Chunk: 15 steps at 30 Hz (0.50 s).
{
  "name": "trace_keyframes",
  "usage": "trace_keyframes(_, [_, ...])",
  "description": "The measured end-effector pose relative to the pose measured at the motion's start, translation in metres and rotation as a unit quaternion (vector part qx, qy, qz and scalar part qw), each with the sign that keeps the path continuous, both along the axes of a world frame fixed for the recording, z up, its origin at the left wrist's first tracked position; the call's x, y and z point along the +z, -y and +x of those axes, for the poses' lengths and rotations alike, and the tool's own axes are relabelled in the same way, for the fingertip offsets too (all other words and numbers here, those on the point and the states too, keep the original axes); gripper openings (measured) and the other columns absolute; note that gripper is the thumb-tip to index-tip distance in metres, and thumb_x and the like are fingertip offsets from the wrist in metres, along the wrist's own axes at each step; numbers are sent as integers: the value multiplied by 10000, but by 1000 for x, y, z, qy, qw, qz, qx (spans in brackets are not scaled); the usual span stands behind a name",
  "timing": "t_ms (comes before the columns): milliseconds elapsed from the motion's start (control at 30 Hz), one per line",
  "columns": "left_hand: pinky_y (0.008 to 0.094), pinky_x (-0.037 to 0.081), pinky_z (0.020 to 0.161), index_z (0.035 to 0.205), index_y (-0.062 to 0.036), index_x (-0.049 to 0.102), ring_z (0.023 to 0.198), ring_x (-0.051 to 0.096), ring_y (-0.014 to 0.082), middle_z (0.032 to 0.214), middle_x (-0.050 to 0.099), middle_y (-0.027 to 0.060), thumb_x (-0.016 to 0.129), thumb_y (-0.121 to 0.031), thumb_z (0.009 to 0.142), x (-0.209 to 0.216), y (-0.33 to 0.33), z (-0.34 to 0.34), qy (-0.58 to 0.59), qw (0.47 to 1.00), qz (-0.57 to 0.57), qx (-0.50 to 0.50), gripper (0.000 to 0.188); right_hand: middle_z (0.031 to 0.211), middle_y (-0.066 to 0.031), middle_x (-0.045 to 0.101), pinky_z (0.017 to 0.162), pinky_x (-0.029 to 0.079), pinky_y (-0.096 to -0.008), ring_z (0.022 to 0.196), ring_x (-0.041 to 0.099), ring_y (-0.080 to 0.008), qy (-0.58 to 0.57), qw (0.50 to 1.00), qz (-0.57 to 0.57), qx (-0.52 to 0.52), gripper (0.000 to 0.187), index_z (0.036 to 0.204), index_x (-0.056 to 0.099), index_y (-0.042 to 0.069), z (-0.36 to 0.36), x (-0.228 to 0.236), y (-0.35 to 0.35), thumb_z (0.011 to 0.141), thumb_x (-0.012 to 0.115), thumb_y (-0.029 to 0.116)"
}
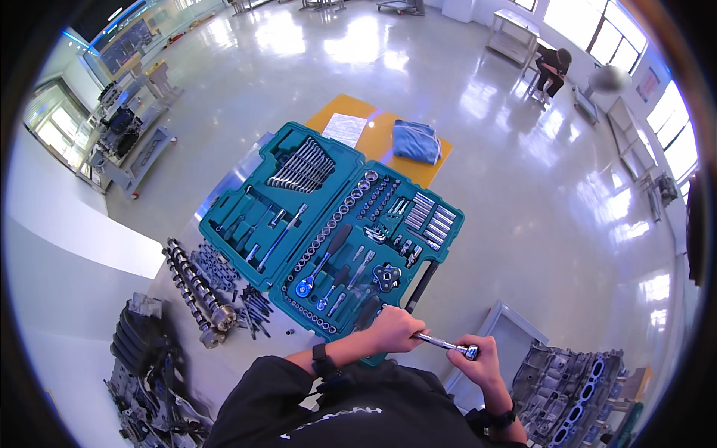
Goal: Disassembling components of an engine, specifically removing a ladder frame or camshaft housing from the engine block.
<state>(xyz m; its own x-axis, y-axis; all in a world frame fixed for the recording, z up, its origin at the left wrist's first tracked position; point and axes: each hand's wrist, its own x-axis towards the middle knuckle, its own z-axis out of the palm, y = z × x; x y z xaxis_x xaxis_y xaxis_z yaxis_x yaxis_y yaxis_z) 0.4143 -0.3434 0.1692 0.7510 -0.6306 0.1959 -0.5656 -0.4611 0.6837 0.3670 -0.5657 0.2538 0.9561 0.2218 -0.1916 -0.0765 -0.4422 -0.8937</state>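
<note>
A chrome ratchet wrench [442, 343] is held in front of my body, above the near right edge of the tool case. My left hand [396, 330] is wrapped round its handle end. My right hand [482, 364] has its fingers closed about the ratchet head. Beyond them lies an opened teal tool case [348, 163]. Its lid side holds a row of combination wrenches [302, 165]; the other side carries several sockets [340, 213], a larger ratchet [321, 265] and a smaller one [330, 293]. A dark handle [366, 312] shows beside my left hand, partly hidden.
Two camshafts [196, 293], dark bolts [256, 310] and small metal parts [215, 267] lie left of the case. A black engine part [142, 336] is at lower left, a cylinder head [560, 388] at lower right. Blue cloth [417, 142] and paper [344, 129] lie behind. Someone [551, 71] sits far right.
</note>
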Motion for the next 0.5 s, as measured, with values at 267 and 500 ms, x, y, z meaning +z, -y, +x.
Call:
trace_keyframes(267, [422, 438, 487, 641, -109, 566, 512, 579, 300, 529, 545, 82, 649, -259, 785, -5, -11, 23, -15, 998, -59, -22, 224, 490, -13, 517, 451, 365, -221, 470, 484, -44, -4, 999, -37, -17, 160, 742, 662, -9, 20, 5, -15, 729, 722, 139])
trace_keyframes(500, [408, 422, 469, 634, -97, 533, 501, 567, 304, 526, 517, 96, 667, -239, 790, 6, -2, 34, -2, 997, -56, -58, 250, 508, -41, 550, 464, 425, -242, 471, 537, -66, 15, 999, -42, -27, 173, 743, 663, 3, 25, 6, -31, 740, 731, 161])
